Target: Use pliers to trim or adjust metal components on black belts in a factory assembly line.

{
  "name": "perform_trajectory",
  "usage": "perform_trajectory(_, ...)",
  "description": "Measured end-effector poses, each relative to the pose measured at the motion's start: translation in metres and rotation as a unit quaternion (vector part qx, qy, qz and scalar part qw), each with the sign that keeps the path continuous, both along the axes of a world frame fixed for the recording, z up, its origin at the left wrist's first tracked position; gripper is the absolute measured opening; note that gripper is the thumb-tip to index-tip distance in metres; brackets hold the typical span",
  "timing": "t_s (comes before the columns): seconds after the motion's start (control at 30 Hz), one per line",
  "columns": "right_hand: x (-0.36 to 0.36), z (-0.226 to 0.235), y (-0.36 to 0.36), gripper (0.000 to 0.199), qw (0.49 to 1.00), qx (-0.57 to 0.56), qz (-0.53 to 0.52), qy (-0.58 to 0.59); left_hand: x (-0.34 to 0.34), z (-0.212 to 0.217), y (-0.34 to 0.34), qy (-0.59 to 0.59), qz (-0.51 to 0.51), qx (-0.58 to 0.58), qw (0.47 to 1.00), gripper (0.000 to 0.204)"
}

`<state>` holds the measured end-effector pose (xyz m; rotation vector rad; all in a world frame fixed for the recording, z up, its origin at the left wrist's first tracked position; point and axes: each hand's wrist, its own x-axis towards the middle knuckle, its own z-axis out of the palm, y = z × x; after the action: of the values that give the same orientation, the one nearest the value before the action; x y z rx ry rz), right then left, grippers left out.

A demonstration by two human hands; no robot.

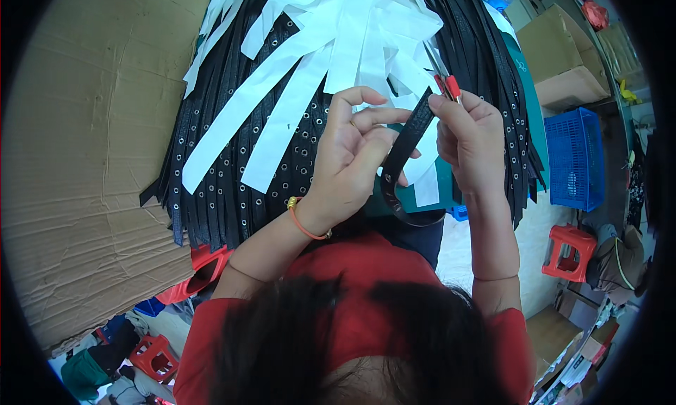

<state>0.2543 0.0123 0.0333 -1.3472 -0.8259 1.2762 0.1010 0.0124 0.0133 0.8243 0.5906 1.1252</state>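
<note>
Dark hair (282, 349) in the foreground, one black strap (405, 148) between two hands

Below the hands, at the bottom of the frame, we look past the hair onto a red shirt (352, 271), since the camera faces down. We find the single strap at the centre, slanting from the right hand and curling away beneath the left.

The right hand (475, 134) pinches the strap's upper end between thumb and finger, probably to keep the tip steady. Red-handled scissors (451, 88) show just beyond its thumb, blades pointing up; we cannot tell whether this hand grips them too.

The left hand (348, 155) is half curled, palm turned up, fingers behind the strap, perhaps as a backing for it. Whether it pinches, we cannot tell.

Beyond, eyelet-studded black straps (225, 172) lie side by side, likely so that they stay untangled, with white strips (352, 35) heaped over them. Cardboard (98, 158) fills the left; a blue basket (577, 158) sits at the right.
</note>
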Motion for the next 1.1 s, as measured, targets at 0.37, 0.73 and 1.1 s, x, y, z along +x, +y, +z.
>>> perform_trajectory(0.37, -0.014, 0.015, -0.004, 0.01, 0.998, 0.033, 0.006, -0.049, 0.001, 0.016, 0.016, 0.088, -0.005, 0.062, 0.994, 0.03)
perform_trajectory(0.73, -0.023, 0.024, -0.004, 0.008, 0.997, 0.055, 0.015, -0.043, -0.004, 0.026, 0.019, 0.103, 0.042, 0.071, 0.991, 0.016)
perform_trajectory(1.1, -0.026, 0.021, -0.01, 0.011, 0.995, 0.05, 0.034, -0.077, -0.007, 0.011, 0.019, 0.166, 0.014, 0.061, 0.984, 0.007)
